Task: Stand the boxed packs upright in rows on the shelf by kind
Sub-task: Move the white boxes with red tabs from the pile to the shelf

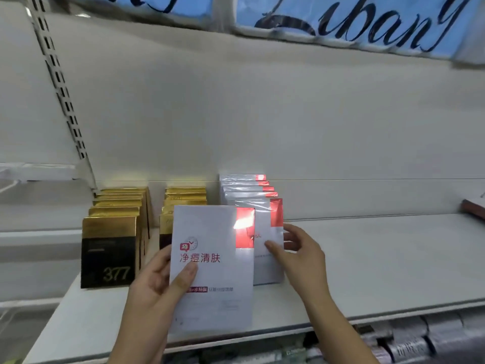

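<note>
Holding a white pack (212,271) upright in front of you, your left hand (154,287) grips its lower left edge, with the thumb across the printed face and the fingers (157,261) curled behind. The pack has a red corner at top right and hangs over the front lip of the shelf (380,258), just ahead of the gold row (183,198) and partly hiding it.

Your right hand (301,256) is on the front pack (266,271) of the white row (246,190). The thumb lies on its face and the fingers reach round its right edge, lightly pinching it. That row stands upright and runs back toward the rear wall, each pack wrapped in shiny film.

Left of it stand two rows of gold-topped boxes. The nearest box (110,248) of the left row is black below and reads 377. A brown item (472,208) lies at the shelf's far right, and a blue sign (367,19) hangs overhead.
</note>
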The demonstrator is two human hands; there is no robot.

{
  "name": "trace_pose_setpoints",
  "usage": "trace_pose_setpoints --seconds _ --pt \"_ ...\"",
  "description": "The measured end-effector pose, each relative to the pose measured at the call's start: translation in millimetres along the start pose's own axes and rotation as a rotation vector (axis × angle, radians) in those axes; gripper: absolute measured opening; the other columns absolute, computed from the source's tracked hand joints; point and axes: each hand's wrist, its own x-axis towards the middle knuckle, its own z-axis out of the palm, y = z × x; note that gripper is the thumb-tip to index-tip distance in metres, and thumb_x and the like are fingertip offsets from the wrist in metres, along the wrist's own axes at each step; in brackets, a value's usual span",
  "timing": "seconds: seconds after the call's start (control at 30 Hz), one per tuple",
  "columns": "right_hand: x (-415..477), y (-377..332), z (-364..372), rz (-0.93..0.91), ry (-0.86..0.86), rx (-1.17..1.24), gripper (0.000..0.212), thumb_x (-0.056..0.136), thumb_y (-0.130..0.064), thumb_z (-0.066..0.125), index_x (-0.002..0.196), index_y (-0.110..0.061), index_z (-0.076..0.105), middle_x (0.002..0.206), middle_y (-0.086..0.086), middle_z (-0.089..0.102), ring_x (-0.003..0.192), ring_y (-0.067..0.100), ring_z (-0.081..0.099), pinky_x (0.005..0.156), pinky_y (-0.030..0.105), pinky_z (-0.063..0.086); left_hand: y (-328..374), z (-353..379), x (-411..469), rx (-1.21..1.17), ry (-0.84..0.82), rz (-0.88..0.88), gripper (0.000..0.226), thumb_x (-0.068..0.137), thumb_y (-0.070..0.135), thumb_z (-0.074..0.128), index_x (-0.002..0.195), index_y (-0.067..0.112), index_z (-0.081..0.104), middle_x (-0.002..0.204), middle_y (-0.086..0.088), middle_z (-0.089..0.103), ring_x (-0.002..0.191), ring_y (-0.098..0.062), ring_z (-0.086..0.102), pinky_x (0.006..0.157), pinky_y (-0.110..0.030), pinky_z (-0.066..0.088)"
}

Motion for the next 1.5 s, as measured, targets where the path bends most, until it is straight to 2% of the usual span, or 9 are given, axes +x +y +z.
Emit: trace_pose_setpoints --seconds 0.17,0.27,0.43,0.67,0.87,1.0,1.27,1.43,1.5 --pt "-24.0 -19.4 -13.5 0.060 0.101 0.135 0.026 0.089 -0.038 0.075 0.115 -0.036 0.070 0.107 -0.014 0.075 0.096 -0.002 0.070 0.084 0.020 0.055 -1.9 13.5 -0.2 -0.030 -0.045 0.004 0.043 0.073 0.033 0.076 0.116 0.033 0.068 0.108 0.004 0.080 0.094 -0.018 0.078 0.065 -0.030 0.064" --pt "-47.2 -34.3 -21.1 0.062 -0.122 0.338 0.035 0.078 -0.050 0.076 0.108 -0.032 0.077 0.102 -0.006 0.079 0.094 0.013 0.076 0.077 0.026 0.061 -6.0 30.2 -3.2 -0.044 -0.067 -0.001 0.041 0.077 0.030 0.076 0.117 0.031 0.068 0.109 0.003 0.080 0.095 -0.019 0.078 0.066 -0.028 0.063" --pt "-52.5 -27.9 -30.2 0.084 -0.364 0.399 0.027 0.089 -0.010 0.077 0.113 -0.021 0.074 0.106 0.001 0.080 0.098 0.020 0.077 0.077 0.027 0.061 -15.2 57.3 -10.5 0.010 -0.077 0.037 0.041 0.079 0.031 0.076 0.118 0.031 0.067 0.109 0.006 0.079 0.098 -0.016 0.077 0.069 -0.024 0.062" --pt "-19.3 -5.0 -38.6 0.062 -0.299 0.294 0.025 0.091 -0.012 0.075 0.112 -0.025 0.071 0.103 -0.009 0.079 0.094 0.014 0.077 0.077 0.029 0.063 -8.7 50.1 -7.9 0.089 0.089 0.101 0.064 0.069 0.031 0.082 0.130 0.035 0.062 0.117 0.014 0.076 0.109 -0.003 0.070 0.086 -0.021 0.055" --pt "-8.6 4.8 -25.7 -0.030 -0.106 -0.029 0.031 0.085 -0.024 0.078 0.110 -0.038 0.065 0.104 -0.017 0.069 0.092 0.003 0.065 0.077 0.019 0.052 -10.4 56.3 -13.4 0.099 0.100 0.104 0.069 0.068 0.032 0.082 0.133 0.032 0.062 0.118 0.013 0.076 0.110 -0.003 0.070 0.078 -0.012 0.057" --pt "-8.2 9.8 -24.0 0.012 -0.080 -0.064 0.036 0.082 -0.031 0.082 0.116 -0.030 0.071 0.103 -0.012 0.069 0.086 0.002 0.065 0.069 0.013 0.047 -10.4 59.9 -17.7 0.106 0.068 0.092 0.067 0.069 0.030 0.082 0.132 0.036 0.059 0.118 0.015 0.075 0.109 -0.004 0.071 0.088 -0.025 0.056" --pt "-10.2 3.7 -13.5 0.050 -0.074 -0.182 0.041 0.077 -0.051 0.078 0.115 -0.037 0.070 0.099 -0.017 0.070 0.088 0.000 0.064 0.073 0.027 0.055 -3.4 52.0 -15.9 0.169 0.074 0.121 0.064 0.072 0.033 0.080 0.132 0.038 0.059 0.115 0.013 0.077 0.109 -0.004 0.071 0.099 -0.037 0.053" --pt "-18.9 1.3 -16.1 0.036 -0.090 -0.154 0.061 0.083 -0.054 0.075 0.137 -0.032 0.059 0.124 -0.013 0.066 0.095 0.005 0.065 0.084 0.032 0.059 2.1 58.9 -18.8 0.165 0.025 0.127 0.064 0.072 0.050 0.074 0.133 0.041 0.058 0.117 0.014 0.076 0.110 -0.005 0.071 0.103 -0.042 0.052" --pt "-23.6 -1.7 -25.0 0.042 -0.065 -0.070 0.068 0.084 -0.059 0.073 0.143 -0.031 0.055 0.130 -0.015 0.063 0.104 0.001 0.063 0.089 0.024 0.055 3.6 66.5 -20.1 0.140 -0.032 0.149 0.057 0.078 0.055 0.073 0.132 0.043 0.060 0.119 0.014 0.075 0.111 -0.005 0.071 0.101 -0.039 0.052"
